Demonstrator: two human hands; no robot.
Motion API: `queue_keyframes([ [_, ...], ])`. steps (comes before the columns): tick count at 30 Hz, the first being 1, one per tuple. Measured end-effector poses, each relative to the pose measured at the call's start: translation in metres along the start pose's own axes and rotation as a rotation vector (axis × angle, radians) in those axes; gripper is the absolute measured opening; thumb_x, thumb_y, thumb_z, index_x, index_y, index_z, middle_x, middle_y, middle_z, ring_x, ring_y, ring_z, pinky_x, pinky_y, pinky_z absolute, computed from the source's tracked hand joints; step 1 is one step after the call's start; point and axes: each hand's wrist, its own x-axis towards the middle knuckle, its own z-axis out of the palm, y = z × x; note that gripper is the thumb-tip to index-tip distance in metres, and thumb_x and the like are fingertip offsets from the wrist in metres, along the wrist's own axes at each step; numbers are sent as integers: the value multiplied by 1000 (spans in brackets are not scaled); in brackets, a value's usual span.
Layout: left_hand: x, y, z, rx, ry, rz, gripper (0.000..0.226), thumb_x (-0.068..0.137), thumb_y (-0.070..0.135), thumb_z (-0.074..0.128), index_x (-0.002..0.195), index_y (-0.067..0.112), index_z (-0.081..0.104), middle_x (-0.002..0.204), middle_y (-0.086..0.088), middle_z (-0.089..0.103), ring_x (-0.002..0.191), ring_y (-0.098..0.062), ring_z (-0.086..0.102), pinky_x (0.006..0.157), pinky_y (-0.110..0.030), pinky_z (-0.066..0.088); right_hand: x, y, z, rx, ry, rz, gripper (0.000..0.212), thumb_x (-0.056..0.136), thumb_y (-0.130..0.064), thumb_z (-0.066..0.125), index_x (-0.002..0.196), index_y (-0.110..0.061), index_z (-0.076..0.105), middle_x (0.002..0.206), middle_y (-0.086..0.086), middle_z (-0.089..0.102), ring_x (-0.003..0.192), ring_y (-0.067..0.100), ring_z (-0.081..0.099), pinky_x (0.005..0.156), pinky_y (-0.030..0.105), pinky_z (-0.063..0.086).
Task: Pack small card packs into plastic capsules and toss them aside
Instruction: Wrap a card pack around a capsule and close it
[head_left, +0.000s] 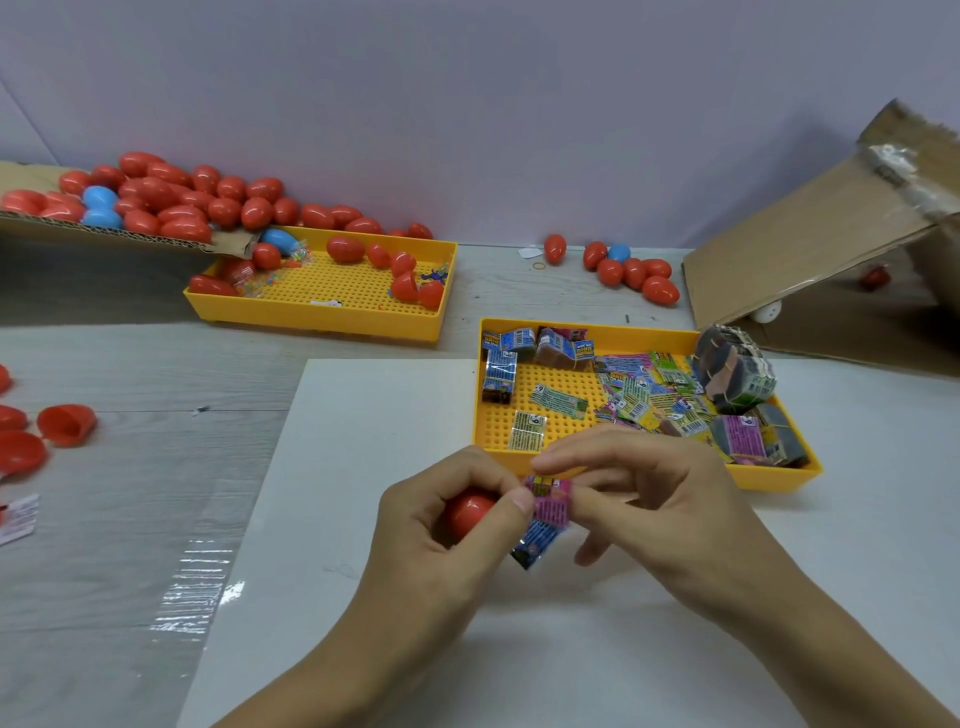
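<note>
My left hand (441, 525) grips a red plastic capsule (470, 512) just in front of the near yellow tray (779, 478). My right hand (644, 493) pinches small card packs (548, 506), a pink one over a blue one, and holds them against the capsule's right side. Part of the capsule is hidden by my left fingers. The near yellow tray holds several loose and bundled card packs (644, 392).
A second yellow tray (311, 312) at the back left holds red capsules, under a cardboard flap piled with red and blue capsules (156, 195). More capsules (631, 270) lie at the back right beside a cardboard box (810, 249). Open red capsule halves (65, 423) lie at the left.
</note>
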Motion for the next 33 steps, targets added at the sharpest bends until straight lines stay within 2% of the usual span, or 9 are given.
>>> queue_keyframes([
  [4,-2,-1,-1,-5,-31,28,10,83,29,62,75,25,66,73,14,58,59,-3,52,56,-11,41,0,4,0,38,28,-38,28,85,9,67,87,-17,80,83,3,74,71,22,71,48,29,56],
  [9,1,-8,-3,-231,43,-57,20,72,24,56,91,27,61,91,-5,64,62,-19,51,54,-23,44,0,9,-1,13,75,-81,41,85,17,60,86,-19,80,85,3,74,67,28,68,48,27,55],
  [13,0,-9,0,-135,44,3,16,82,24,61,97,27,64,100,-3,65,69,-17,58,60,-25,50,1,11,1,-11,97,-111,38,84,15,63,86,-18,81,85,3,73,64,22,69,48,26,55],
  [16,0,-6,0,-107,25,12,18,82,22,64,101,23,65,99,3,64,74,-12,61,63,-22,52,0,12,1,-52,127,-134,33,83,13,67,88,-16,81,85,4,73,64,20,69,47,27,56],
  [19,0,-5,-2,-98,6,-8,23,81,23,64,103,22,67,99,-1,61,76,-17,62,66,-21,52,0,13,1,-83,140,-140,31,83,11,68,89,-16,81,87,0,73,71,20,70,48,29,57],
  [22,0,-5,-3,-67,8,-14,30,81,24,60,109,25,71,104,0,60,81,-25,62,68,-27,53,0,14,2,-94,139,-154,27,83,4,72,92,-20,81,91,-2,73,77,21,71,49,30,58],
  [25,1,-5,-2,-55,7,-14,37,82,23,58,116,30,72,105,6,60,85,-25,64,69,-29,55,-1,13,3,-73,140,-170,15,83,-14,76,94,-25,80,93,-4,73,78,22,71,48,30,58],
  [28,1,-4,-2,-82,3,-28,41,81,24,59,118,34,72,104,4,60,82,-26,64,65,-32,57,-1,12,4,-65,130,-180,18,80,-31,71,96,-27,79,95,-5,73,79,21,71,48,29,58],
  [33,1,-3,-1,-115,-2,-57,40,80,28,64,119,35,71,103,5,60,83,-26,67,62,-28,57,-1,12,4,-60,118,-193,21,80,-34,69,97,-28,79,94,-7,73,78,20,72,47,29,57],
])
